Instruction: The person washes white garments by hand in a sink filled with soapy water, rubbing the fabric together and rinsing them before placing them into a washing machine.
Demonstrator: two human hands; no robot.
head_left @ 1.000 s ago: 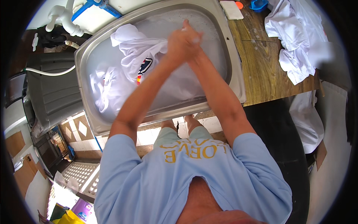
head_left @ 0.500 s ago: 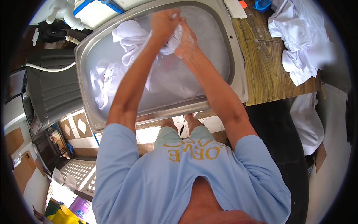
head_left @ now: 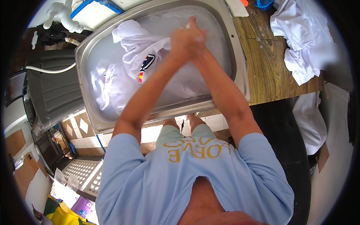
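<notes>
A wet white garment (head_left: 137, 47) lies bunched in cloudy, sudsy water (head_left: 180, 80) inside a metal sink basin (head_left: 239, 56). Part of it leads up to my two hands, and a dark, red and yellow print shows on its near side. Smeared by motion, my left hand (head_left: 182, 42) is closed on the gathered cloth. My right hand (head_left: 198, 37) presses against it from the other side, clasping the same bunch; its fingers are partly hidden. More white cloth (head_left: 110, 86) floats at the basin's left side.
Right of the basin, a wood-patterned counter (head_left: 262, 63) carries a heap of white clothes (head_left: 298, 37), a blue plastic container (head_left: 264, 4) and a white flat object (head_left: 237, 7). A white pipe (head_left: 63, 17) stands at the upper left, above a grey plastic lid (head_left: 54, 80).
My hands have come down and slightly right, pressing closer together. The garment's printed patch, covered by my arm before, now shows, and the cloth stretches toward my hands.
</notes>
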